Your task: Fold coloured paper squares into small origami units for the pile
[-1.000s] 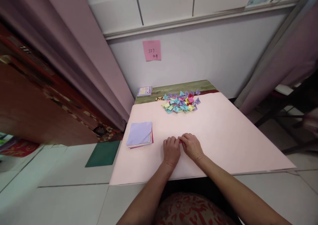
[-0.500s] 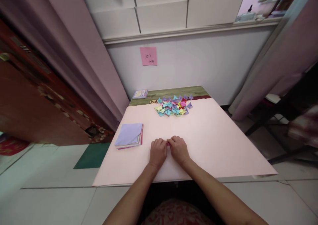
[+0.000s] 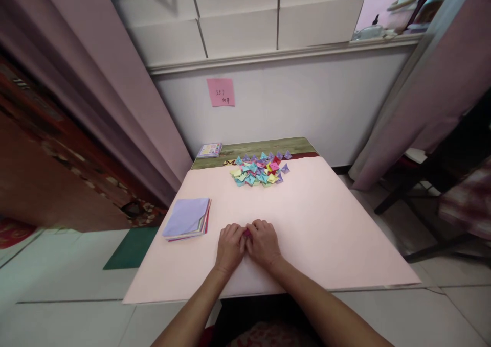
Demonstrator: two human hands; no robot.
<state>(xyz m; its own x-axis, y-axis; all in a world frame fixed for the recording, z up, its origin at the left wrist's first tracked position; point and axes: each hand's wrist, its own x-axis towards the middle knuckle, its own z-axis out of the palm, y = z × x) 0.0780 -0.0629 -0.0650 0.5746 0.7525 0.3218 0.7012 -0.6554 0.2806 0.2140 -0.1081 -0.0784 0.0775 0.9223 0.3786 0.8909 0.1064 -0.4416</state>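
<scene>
The dark-pink piece, apparently paper, could in our judgement skew or crumple if our left hand and right hand pressed unevenly or pulled against each other. It lies between them at the tabletop, right of the paper stack. Both hands are curled nearly closed, pinching the piece from either side; we cannot tell how each finger sits. Beyond the stack, to its right, is a heap of folded papers.

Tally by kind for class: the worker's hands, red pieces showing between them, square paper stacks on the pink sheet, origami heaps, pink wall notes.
Left hand and right hand: 2
Red piece: 1
Square paper stack: 1
Origami heap: 1
Pink wall note: 1
Total: 6
</scene>
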